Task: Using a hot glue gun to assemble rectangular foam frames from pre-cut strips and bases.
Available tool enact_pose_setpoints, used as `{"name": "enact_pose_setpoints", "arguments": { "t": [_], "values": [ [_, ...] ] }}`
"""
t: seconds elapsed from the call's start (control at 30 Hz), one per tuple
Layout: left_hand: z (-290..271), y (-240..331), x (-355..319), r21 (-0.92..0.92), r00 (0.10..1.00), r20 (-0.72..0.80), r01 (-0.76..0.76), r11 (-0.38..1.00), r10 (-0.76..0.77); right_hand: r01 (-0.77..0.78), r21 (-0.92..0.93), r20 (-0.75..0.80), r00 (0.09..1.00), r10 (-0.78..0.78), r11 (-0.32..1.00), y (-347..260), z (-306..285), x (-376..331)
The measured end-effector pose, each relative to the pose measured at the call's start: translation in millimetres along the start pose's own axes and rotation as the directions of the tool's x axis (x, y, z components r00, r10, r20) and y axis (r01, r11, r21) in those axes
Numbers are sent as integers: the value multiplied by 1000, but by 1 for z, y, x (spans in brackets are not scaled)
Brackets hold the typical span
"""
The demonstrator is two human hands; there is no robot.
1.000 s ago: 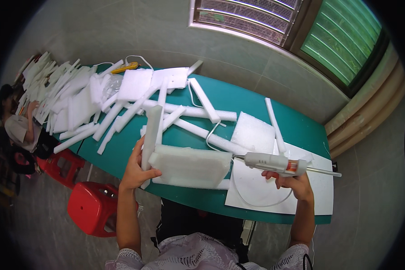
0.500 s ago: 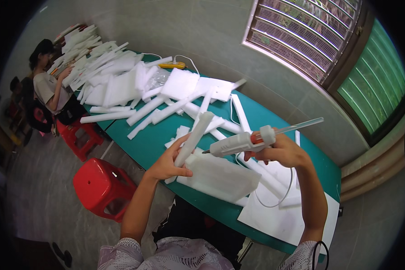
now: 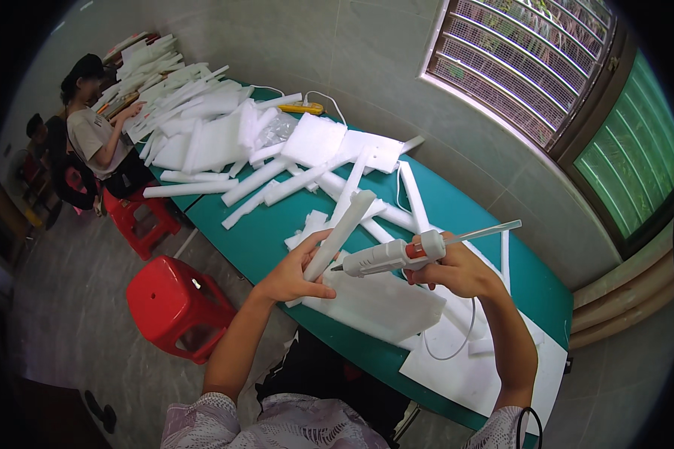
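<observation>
My left hand [image 3: 298, 274] grips a white foam strip [image 3: 343, 230], which is tilted up and away from me. In my right hand [image 3: 458, 267] is a grey and orange hot glue gun [image 3: 386, 258], with a clear glue stick [image 3: 487, 230] poking out of its back end. The nozzle points left, close to the lower part of the strip; I cannot tell whether it touches. Below both hands a flat white foam sheet [image 3: 386, 304] is at the near edge of the green table [image 3: 445, 183]. A thin cable [image 3: 472, 329] hangs from the gun.
White foam strips and sheets [image 3: 217, 138] are heaped across the table's far left. A yellow power strip [image 3: 301, 108] is by the wall. Red stools [image 3: 174, 303] stand on the floor to the left, where a person [image 3: 97, 127] handles foam. A white board [image 3: 494, 359] lies at right.
The glue gun has moved left and slightly down, bringing its nozzle nearer the foam strip. My left hand still holds the strip. The whole view has shifted slightly.
</observation>
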State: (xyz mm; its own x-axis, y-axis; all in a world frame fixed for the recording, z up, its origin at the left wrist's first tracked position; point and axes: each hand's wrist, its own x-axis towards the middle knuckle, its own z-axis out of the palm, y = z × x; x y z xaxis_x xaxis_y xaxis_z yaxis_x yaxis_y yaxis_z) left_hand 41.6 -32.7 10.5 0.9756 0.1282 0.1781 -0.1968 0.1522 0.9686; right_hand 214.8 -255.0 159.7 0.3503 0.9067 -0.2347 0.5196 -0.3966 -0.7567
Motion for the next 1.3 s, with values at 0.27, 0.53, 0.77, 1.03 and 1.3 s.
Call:
{"name": "enact_pose_setpoints", "arguments": {
  "t": [0.27, 0.53, 0.77, 1.03, 1.3],
  "values": [
    [0, 2, -3, 24, 1000, -16, 2, 1000, -2, 23, -22, -25, 999, -24, 999, -3, 5, -3],
    [0, 0, -3, 10, 1000, -4, -28, 1000, 28, 109, 121, -65, 993, -102, 987, 1, -6, -16],
    [-2, 0, -2, 28, 1000, -27, -9, 1000, 10, 168, 345, -217, 971, -95, 923, 44, -27, -51],
    [0, 2, -2, -2, 998, -55, 8, 1000, -8, -3, 283, -564, 809, 169, 959, 124, -48, -107],
    [0, -3, 0, 31, 996, -62, -58, 998, 60, -339, -546, -703, 683, -199, 767, 195, 1, -99]
  ]
}}
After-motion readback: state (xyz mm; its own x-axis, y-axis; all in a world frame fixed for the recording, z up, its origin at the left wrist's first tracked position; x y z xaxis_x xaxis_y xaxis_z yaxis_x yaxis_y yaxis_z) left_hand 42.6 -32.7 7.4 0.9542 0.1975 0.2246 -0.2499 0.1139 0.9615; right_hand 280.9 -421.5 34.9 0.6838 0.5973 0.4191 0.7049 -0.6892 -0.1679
